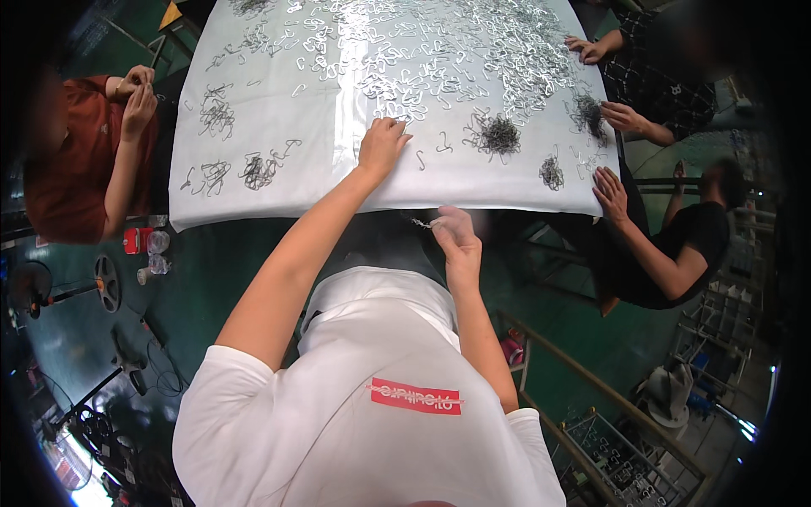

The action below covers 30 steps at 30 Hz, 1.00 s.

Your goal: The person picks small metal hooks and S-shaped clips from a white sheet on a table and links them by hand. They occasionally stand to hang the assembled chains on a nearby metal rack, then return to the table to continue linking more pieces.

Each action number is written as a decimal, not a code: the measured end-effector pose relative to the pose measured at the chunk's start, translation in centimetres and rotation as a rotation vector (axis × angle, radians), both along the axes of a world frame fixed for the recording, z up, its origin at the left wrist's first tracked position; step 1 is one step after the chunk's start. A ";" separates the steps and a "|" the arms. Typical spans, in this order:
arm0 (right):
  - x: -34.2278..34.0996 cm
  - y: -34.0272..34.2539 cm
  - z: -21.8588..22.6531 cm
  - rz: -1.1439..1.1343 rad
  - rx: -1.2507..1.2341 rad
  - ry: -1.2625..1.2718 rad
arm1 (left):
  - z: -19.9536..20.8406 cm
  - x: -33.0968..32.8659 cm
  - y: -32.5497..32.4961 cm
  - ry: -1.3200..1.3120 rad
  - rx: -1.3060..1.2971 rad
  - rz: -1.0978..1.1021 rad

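Many small S-shaped metal hooks [372, 80] lie scattered over the white-covered table [321, 188]. My left hand [384, 148] rests palm down at the near edge of this spread, fingertips touching the hooks there and thumb apart from the fingers. Just off the table's front edge, my right hand [459, 241] is closed, somewhat blurred, with a few metal hooks [420, 223] sticking out between thumb and fingers. A few loose hooks [421, 160] lie on the cloth to the right of my left hand.
A dark heap of hooks [495, 135] sits right of centre, and smaller piles [259, 171] lie at the left. Co-workers' hands [610, 194] rest along the right edge; another person [101, 160] sits at the left. A metal rail [604, 384] stands at my lower right.
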State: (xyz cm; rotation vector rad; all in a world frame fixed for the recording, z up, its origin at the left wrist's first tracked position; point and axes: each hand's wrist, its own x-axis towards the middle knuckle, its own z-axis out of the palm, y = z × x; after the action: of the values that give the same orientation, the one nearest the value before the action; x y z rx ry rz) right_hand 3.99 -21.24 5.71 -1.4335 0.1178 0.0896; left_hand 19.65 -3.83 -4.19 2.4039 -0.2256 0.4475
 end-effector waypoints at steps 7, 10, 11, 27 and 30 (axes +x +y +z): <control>1.3 0.3 -0.7 0.003 0.001 0.034 | -1.9 3.0 0.7 0.028 0.490 -0.121; 1.3 0.4 -1.2 -0.007 0.009 0.043 | -1.8 2.8 1.2 0.033 0.510 -0.184; 1.2 0.4 -1.3 -0.006 0.036 0.027 | -1.8 2.5 1.2 -0.018 0.488 -0.186; 0.2 1.4 -1.4 -0.078 0.028 -0.060 | 1.6 1.0 3.2 -0.035 0.368 -0.068; -0.1 1.9 -1.2 -0.066 0.031 -0.058 | 5.4 -2.9 3.4 0.172 -0.145 -0.018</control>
State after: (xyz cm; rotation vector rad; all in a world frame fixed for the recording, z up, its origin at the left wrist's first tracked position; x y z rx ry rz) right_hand 3.90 -19.29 4.47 -1.3989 0.1155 -0.0040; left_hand 16.78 -0.40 1.21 2.2805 -0.1327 0.2380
